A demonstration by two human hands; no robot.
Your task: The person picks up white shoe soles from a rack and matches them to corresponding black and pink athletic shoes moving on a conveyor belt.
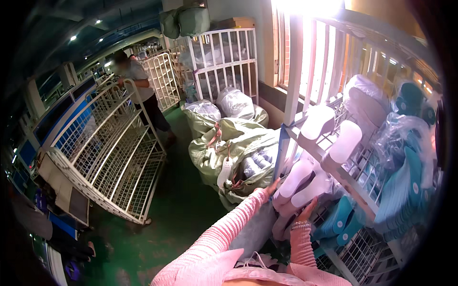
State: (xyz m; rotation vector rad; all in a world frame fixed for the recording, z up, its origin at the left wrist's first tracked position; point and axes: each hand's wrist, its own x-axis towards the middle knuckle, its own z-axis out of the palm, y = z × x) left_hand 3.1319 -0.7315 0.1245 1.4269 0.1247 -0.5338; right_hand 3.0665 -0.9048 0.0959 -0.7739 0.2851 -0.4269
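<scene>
A bundle of pale pinkish-white insoles (295,183), stacked in rows, sits at the near side of a white metal rack. My left hand (272,187) grips the bundle's left side, its fingers partly hidden. On the other side, my right hand (306,212) holds the lower right of the same bundle. Two more groups of white insoles (345,142) rest on the rack's shelf (350,183) just above. Blue-green insoles (336,220) lie on the lower level beside my right hand. Stacked teal insoles (400,200) in clear plastic stand farther right.
Large pale-green sacks (224,143) are piled on the floor ahead, one open with wrapped goods inside. A person (143,88) at the left holds a white wire-shelf cart (112,152). A barred white rack (224,52) stands at the back. Green floor (176,190) runs between.
</scene>
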